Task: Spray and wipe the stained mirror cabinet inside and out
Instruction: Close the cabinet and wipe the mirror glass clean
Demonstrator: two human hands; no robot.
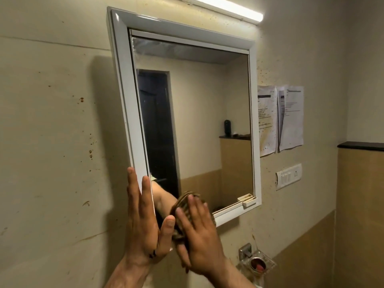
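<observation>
The mirror cabinet [122, 80] has a white frame and hangs on the stained beige wall, its mirror door [197, 121] closed. My left hand [143, 221] lies flat, fingers together, against the frame's lower left edge. My right hand [199, 233] presses a brown striped cloth [182, 206] onto the mirror's lower left corner, and the hand looks motion-blurred. The glass reflects a dark doorway and my forearm.
A tube light [228, 7] runs above the cabinet. Two stained paper sheets [280, 119] hang to its right, with a switch plate [288, 176] below them. A metal soap holder [257, 263] juts from the wall under the cabinet. A dark ledge [361, 146] tops the tan tiles at right.
</observation>
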